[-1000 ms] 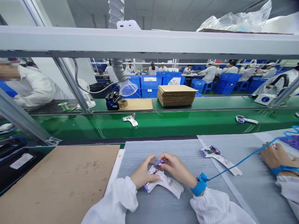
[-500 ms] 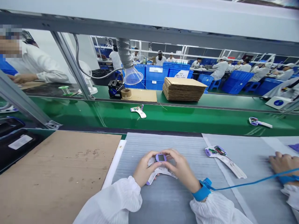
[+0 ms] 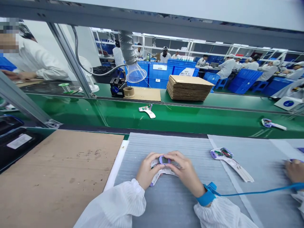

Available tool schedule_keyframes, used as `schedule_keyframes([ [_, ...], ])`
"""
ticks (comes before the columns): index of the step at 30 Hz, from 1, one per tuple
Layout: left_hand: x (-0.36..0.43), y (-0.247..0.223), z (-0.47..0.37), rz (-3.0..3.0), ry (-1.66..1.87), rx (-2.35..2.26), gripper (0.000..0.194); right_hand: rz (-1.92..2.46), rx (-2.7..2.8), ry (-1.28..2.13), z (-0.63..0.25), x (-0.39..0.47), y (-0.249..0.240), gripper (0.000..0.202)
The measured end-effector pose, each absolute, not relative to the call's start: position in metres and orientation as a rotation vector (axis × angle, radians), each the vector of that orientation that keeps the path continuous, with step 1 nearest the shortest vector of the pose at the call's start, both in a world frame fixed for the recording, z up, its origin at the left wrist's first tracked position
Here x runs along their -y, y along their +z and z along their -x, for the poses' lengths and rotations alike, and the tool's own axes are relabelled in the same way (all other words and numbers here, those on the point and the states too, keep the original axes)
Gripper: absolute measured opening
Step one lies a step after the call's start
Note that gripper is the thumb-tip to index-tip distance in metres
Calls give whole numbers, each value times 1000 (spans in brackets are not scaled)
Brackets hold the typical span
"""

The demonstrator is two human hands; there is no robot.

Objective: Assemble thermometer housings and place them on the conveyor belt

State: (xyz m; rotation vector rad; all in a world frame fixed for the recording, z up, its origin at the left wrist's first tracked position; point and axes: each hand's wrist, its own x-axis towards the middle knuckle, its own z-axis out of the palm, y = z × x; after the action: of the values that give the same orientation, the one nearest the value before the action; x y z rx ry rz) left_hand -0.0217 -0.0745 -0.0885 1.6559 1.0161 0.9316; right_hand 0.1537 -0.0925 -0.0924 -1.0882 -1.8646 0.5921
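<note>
My left hand (image 3: 146, 170) and my right hand (image 3: 184, 168) are closed from either side on a handheld thermometer (image 3: 164, 160), which shows a small grey screen in a purple frame. Below the screen, its white curved handle shell (image 3: 169, 172) shows between my hands. Fingers and thumbs of both hands press at the frame's edges. A blue wrist strap (image 3: 207, 194) with a cord circles my right wrist. To the right, a white thermometer half (image 3: 223, 154) lies on the grey mat, its circuit board and wires exposed.
Beyond the mat (image 3: 166, 209) runs a green conveyor belt (image 3: 114, 114) carrying thermometer parts (image 3: 147, 110). A cardboard sheet (image 3: 57, 177) lies at left. A co-worker's hand (image 3: 295, 171) is at the right edge. A cardboard stack (image 3: 188, 88) and a tape roll (image 3: 128, 92) stand behind the belt.
The thermometer parts on the belt have moved to the right. The screen in my hands has tilted slightly. The co-worker's hand has shifted right, and the view has moved a little.
</note>
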Motion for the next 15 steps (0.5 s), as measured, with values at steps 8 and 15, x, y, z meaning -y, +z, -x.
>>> schedule_keyframes([
  [8,74,-88,22,-1656,937,-994,27,1097,1838,569,-153,94,-91,18],
  [15,74,-88,22,-1670,949,-1004,28,1093,1830,566,-153,94,-92,18],
])
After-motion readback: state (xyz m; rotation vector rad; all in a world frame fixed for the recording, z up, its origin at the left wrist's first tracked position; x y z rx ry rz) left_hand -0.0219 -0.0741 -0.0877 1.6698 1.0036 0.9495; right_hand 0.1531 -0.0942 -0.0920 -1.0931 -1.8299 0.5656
